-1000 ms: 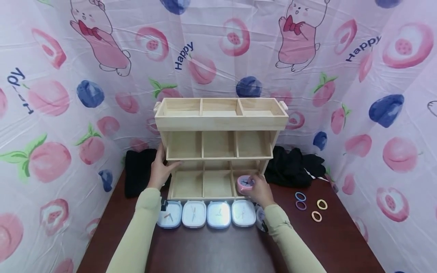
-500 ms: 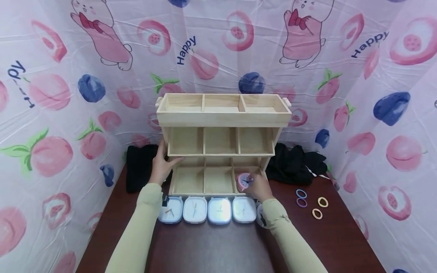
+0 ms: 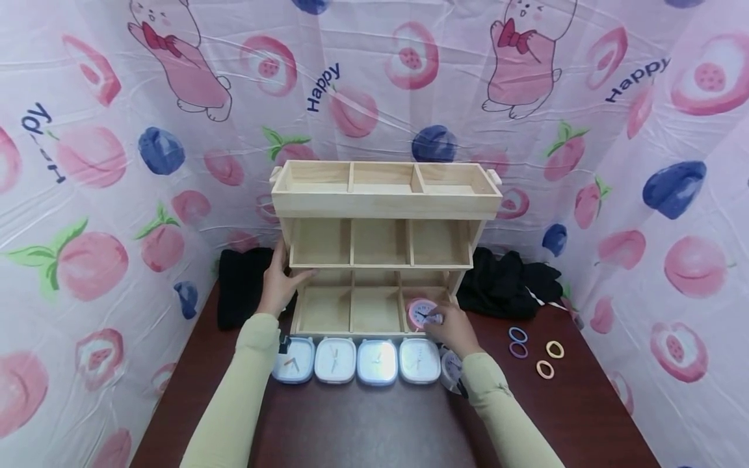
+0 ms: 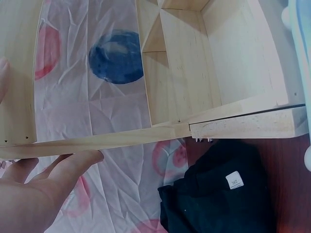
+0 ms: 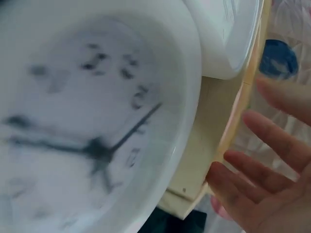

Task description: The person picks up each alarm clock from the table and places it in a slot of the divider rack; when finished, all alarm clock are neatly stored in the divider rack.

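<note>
Pink alarm clock (image 3: 419,313) stands upright in the bottom right compartment of the wooden shelf unit (image 3: 383,250), its dial facing the person. It looks like a small, light plastic piece with a smooth rounded rim, so it is probably a little slippery, and its clear front cover would scratch or crack if knocked against the wood. The safest hold, by my judgement, is across the rim at 2 opposite sides, keeping fingertips off the dial.

Going from near to far: 4 square white clocks (image 3: 357,361) lie face up in a row on the dark table (image 3: 374,422), just in front of the shelf unit. A round white clock (image 3: 452,370) lies at the right end of the row, partly under the right forearm; the right wrist view shows its dial close and blurred. 4 hair ties (image 3: 532,351) lie further right.

The right hand (image 3: 450,328) is at the pink alarm clock, fingers touching its lower right edge; the wrist view shows them loosely spread, not clamped. The left hand (image 3: 277,286) rests on the left side of the shelf unit with straight fingers under its middle shelf. Black cloths (image 3: 503,283) lie at both sides behind.
</note>
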`<act>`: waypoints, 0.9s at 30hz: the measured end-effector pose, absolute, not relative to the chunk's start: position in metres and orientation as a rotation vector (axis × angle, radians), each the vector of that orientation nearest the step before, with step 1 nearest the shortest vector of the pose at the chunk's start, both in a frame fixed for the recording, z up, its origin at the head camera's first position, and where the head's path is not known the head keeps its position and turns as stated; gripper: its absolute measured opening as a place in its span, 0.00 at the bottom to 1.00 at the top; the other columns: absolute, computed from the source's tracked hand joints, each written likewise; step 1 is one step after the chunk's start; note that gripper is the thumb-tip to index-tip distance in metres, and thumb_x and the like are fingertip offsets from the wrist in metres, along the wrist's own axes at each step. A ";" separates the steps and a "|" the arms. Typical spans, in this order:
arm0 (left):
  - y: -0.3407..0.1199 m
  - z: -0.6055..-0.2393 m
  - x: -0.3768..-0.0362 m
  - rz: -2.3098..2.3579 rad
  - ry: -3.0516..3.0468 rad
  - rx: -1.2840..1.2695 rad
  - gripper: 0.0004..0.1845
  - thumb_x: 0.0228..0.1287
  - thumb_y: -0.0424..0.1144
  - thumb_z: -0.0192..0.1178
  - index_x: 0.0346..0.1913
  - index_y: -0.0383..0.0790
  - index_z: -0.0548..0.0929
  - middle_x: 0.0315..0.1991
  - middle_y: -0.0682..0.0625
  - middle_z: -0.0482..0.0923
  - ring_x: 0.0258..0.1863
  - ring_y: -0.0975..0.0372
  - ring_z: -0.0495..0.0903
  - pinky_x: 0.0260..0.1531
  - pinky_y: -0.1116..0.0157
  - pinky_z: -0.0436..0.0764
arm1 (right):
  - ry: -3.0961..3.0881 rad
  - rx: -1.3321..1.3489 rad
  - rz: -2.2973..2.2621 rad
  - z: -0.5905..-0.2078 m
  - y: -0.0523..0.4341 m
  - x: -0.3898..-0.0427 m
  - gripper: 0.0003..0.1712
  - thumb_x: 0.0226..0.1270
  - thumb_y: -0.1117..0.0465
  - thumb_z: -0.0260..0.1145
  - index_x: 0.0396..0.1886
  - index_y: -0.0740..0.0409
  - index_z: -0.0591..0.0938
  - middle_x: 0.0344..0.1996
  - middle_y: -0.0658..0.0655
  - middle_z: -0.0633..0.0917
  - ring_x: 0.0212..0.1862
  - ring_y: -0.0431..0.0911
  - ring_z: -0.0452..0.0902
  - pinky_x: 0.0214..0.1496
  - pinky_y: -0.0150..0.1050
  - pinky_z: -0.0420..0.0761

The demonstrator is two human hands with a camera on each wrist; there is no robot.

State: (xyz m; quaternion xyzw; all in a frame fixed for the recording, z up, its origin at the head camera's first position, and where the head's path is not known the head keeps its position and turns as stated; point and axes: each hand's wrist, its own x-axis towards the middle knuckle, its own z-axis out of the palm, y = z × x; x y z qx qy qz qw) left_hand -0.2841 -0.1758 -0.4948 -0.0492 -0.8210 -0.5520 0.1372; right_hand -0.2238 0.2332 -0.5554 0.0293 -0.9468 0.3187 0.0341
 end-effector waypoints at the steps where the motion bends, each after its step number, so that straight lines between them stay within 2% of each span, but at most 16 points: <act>1: -0.176 -0.495 -0.284 -1.596 -2.376 -0.144 0.62 0.63 0.39 0.79 0.88 0.68 0.46 0.84 0.41 0.62 0.82 0.44 0.65 0.79 0.43 0.69 | -2.885 0.088 0.976 -0.554 0.236 -0.217 0.16 0.61 0.60 0.79 0.45 0.66 0.91 0.52 0.65 0.87 0.49 0.58 0.85 0.53 0.57 0.86; 4: -0.175 -0.495 -0.286 -1.592 -2.376 -0.158 0.62 0.63 0.39 0.79 0.87 0.69 0.46 0.84 0.41 0.62 0.82 0.45 0.65 0.79 0.43 0.69 | -2.833 0.063 0.936 -0.549 0.245 -0.195 0.14 0.64 0.59 0.78 0.44 0.64 0.91 0.53 0.65 0.86 0.52 0.60 0.83 0.58 0.59 0.84; 8: -0.174 -0.495 -0.287 -1.591 -2.377 -0.170 0.62 0.64 0.39 0.79 0.87 0.71 0.45 0.84 0.42 0.61 0.83 0.46 0.64 0.80 0.43 0.67 | -2.843 0.036 0.864 -0.544 0.259 -0.165 0.19 0.65 0.57 0.79 0.50 0.65 0.91 0.57 0.67 0.85 0.62 0.64 0.78 0.67 0.63 0.79; 11: -0.173 -0.495 -0.287 -1.583 -2.374 -0.168 0.62 0.64 0.40 0.79 0.87 0.71 0.44 0.84 0.42 0.61 0.83 0.45 0.64 0.80 0.43 0.68 | -2.890 0.046 0.862 -0.543 0.267 -0.147 0.27 0.62 0.56 0.81 0.58 0.65 0.88 0.63 0.69 0.82 0.65 0.66 0.74 0.68 0.66 0.78; 15: -0.174 -0.495 -0.287 -1.578 -2.371 -0.169 0.62 0.64 0.40 0.79 0.87 0.71 0.45 0.84 0.42 0.61 0.83 0.46 0.63 0.80 0.43 0.68 | -2.986 0.076 0.891 -0.548 0.274 -0.129 0.44 0.53 0.55 0.87 0.69 0.62 0.82 0.72 0.70 0.74 0.72 0.69 0.68 0.71 0.72 0.74; 18: -0.175 -0.495 -0.286 -1.586 -2.370 -0.171 0.62 0.64 0.41 0.79 0.87 0.72 0.45 0.85 0.44 0.60 0.84 0.47 0.62 0.80 0.43 0.67 | -3.041 0.083 0.927 -0.557 0.278 -0.122 0.53 0.47 0.55 0.90 0.75 0.60 0.78 0.77 0.69 0.69 0.77 0.70 0.64 0.74 0.74 0.70; 22: -0.176 -0.495 -0.285 -1.589 -2.370 -0.170 0.62 0.64 0.41 0.79 0.87 0.72 0.45 0.86 0.44 0.58 0.84 0.47 0.61 0.81 0.43 0.66 | -3.035 0.102 0.953 -0.572 0.281 -0.117 0.55 0.43 0.58 0.91 0.74 0.59 0.78 0.77 0.70 0.70 0.76 0.71 0.66 0.74 0.72 0.71; 27: -0.177 -0.496 -0.285 -1.596 -2.376 -0.174 0.62 0.65 0.40 0.78 0.87 0.72 0.44 0.86 0.45 0.57 0.85 0.48 0.60 0.81 0.43 0.66 | -2.964 0.104 0.975 -0.587 0.280 -0.112 0.50 0.46 0.61 0.89 0.72 0.60 0.80 0.72 0.69 0.76 0.71 0.71 0.72 0.71 0.70 0.75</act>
